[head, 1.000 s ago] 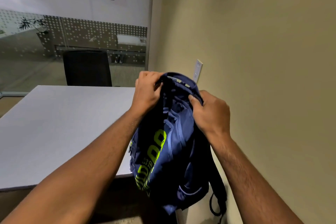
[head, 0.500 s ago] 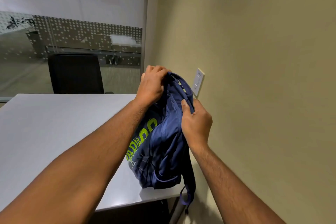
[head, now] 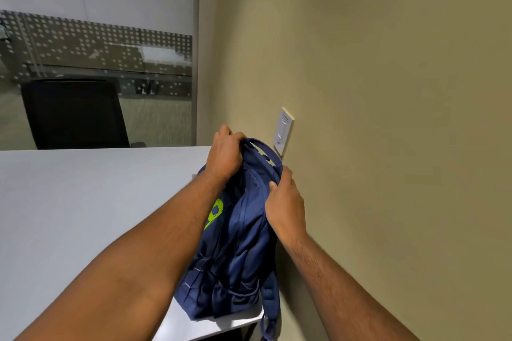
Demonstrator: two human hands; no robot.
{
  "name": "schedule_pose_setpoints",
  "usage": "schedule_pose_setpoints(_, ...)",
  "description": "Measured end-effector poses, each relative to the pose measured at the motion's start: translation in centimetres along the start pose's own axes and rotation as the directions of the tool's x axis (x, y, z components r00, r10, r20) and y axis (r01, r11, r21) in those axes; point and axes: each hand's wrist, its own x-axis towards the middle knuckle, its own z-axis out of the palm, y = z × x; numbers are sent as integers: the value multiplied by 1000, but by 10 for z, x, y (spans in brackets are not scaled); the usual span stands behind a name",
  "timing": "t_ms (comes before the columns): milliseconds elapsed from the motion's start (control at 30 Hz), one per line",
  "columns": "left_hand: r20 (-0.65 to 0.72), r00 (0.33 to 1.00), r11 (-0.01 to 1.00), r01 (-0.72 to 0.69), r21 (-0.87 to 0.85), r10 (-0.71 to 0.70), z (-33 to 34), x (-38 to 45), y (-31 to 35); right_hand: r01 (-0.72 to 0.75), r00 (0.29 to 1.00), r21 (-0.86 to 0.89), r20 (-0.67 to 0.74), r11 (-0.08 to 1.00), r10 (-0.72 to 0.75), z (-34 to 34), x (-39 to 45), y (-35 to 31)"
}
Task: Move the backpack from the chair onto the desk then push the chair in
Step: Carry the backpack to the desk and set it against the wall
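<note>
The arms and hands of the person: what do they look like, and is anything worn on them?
Both arms are bare up to the picture's edge; no sleeve shows. The left hand and the right hand wear no gloves, and I see no watch, ring or bracelet on the parts in view. The forearms carry fine dark hair. No markings show.

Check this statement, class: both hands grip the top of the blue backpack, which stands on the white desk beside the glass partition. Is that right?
One detail is wrong. In the head view the left hand and right hand do grip the top of the blue backpack, and it stands on the white desk, but beside the beige wall, not the glass partition.
</note>
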Motion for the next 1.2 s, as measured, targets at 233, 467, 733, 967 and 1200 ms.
schedule_pose_setpoints(233, 178, 966, 948, 225, -225, -187, 27, -11, 18, 166, 973, -483, -60, 860, -222, 16, -6, 18)
schedule_pose_setpoints(467, 598, 802, 996, 48, -81, 10, 51, -26, 20, 274, 961, -644, 159, 714, -226, 25, -10, 43)
schedule_pose_setpoints(733, 514, 857, 992, 30, -123, 38, 35, -45, 20, 300, 954, -670, 221, 679, -203, 14, -18, 32)
schedule_pose_setpoints(967, 390, 921, 984, 67, -166, 3, 15, -83, 3, 316, 947, -637, 162, 704, -278, 13, -58, 12)
schedule_pose_setpoints(1200, 351, 933, 991, 114, -65, -84, -26, -155, -23, 347, 934, -631, 170, 693, -313, 15, -111, -5)
